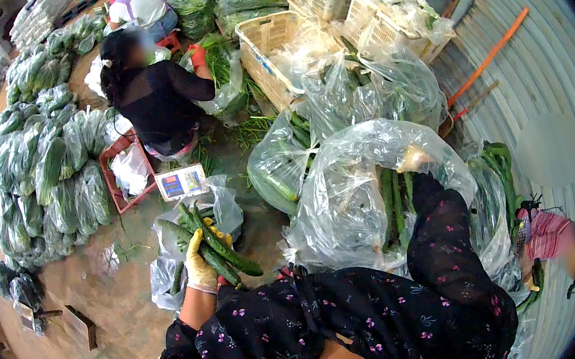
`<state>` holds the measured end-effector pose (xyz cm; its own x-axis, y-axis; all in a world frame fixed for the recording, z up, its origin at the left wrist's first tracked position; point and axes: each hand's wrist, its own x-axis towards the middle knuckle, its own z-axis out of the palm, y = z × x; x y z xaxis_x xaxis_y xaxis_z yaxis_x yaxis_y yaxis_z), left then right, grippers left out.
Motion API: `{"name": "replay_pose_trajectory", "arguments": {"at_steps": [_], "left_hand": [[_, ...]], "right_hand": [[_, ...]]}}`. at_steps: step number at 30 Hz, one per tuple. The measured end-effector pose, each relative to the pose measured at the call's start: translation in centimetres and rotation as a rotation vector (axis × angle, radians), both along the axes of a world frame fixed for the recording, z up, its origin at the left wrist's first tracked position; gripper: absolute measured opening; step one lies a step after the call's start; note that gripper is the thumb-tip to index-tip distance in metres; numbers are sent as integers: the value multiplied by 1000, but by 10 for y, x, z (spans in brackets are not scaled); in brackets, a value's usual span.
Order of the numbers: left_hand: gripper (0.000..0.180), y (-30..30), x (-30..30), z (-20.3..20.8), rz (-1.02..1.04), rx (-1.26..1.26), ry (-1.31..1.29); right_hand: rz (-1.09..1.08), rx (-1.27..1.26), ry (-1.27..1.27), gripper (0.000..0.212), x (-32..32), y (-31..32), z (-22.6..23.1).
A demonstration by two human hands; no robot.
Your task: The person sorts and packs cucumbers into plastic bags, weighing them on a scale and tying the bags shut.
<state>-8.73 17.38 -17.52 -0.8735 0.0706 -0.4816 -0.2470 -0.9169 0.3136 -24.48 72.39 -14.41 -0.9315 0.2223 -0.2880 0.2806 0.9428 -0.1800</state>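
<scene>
My left hand (204,258), in a pale yellow glove, is closed around several long green cucumbers (228,251). They are held above a thin clear plastic bag (227,205) with more green showing at its side. My right arm stretches forward to a large clear plastic bag (332,195). At its far side my right hand (414,158) shows only as a pale shape behind the plastic, fingers hidden. More cucumbers (392,202) lie inside that bag, beside my right forearm.
A white box-like device (182,182) stands ahead, beside a red crate (114,172). A co-worker in black (160,109) handles leafy greens (219,59). Bagged vegetables (48,158) are piled at left. Cream crates (266,38) stand ahead; a corrugated wall (547,76) bounds the right.
</scene>
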Motion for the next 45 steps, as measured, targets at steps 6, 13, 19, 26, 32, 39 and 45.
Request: {"name": "replay_pose_trajectory", "arguments": {"at_steps": [6, 13, 19, 26, 32, 39, 45], "left_hand": [[35, -21, 3, -3, 52, -19, -11], [38, -28, 5, -11, 12, 7, 55], [42, -32, -2, -15, -15, 17, 77], [42, -38, -15, -13, -146, -247, 99], [45, -51, -20, -32, -152, -113, 83], [43, -77, -9, -53, -164, -106, 76], [47, -114, 5, -75, -125, -146, 55]], "right_hand": [[42, -152, -67, 58, 28, 7, 23], [51, -7, -32, 58, 33, -8, 3], [130, -29, -16, 58, 58, -16, 17], [470, -342, -6, 50, 106, -67, 126], [181, -517, 156, 47, 145, -97, 199], [-21, -881, 704, 52, 164, -91, 236], [-216, -1213, 918, 50, 147, -115, 226]]}}
